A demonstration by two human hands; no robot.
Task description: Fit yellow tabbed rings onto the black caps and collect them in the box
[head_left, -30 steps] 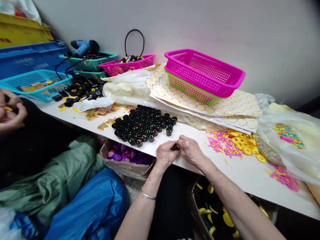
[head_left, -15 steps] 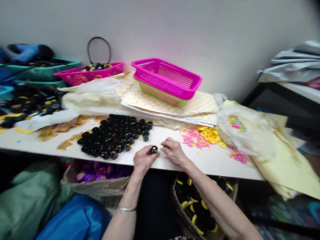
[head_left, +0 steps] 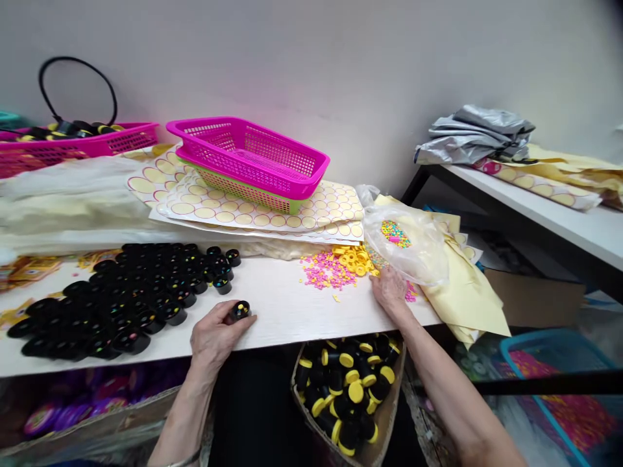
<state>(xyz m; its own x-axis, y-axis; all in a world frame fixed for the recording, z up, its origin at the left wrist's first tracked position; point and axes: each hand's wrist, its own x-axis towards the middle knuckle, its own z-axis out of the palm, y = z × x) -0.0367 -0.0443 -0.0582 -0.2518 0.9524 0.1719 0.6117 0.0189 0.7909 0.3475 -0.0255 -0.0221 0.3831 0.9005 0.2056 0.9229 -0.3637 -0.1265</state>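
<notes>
My left hand point(head_left: 214, 334) is closed round a small black cup point(head_left: 241, 310) at the table's front edge; yellow bits show inside it. To its left stand many similar black cups point(head_left: 160, 285), packed close together, some with coloured bits in them. My right hand point(head_left: 388, 290) reaches to the small multicoloured beads point(head_left: 376, 257) by the clear plastic bag point(head_left: 421, 250). Its fingertips are at the beads, and I cannot make out what they hold. Left of that hand lie yellow rings point(head_left: 354, 259) and loose pink and yellow bits point(head_left: 327, 271).
A pink basket point(head_left: 253, 162) rests in a green one on sticker sheets point(head_left: 214, 213) at the back. Below the table edge is a box of black pots with yellow lids point(head_left: 355, 392). Yellow paper point(head_left: 452, 298) hangs over the right end. A white shelf point(head_left: 545, 198) stands at right.
My right hand has moved right, from beside the cup to the beads near the plastic bag. My left hand still holds the black cup. The view has turned right.
</notes>
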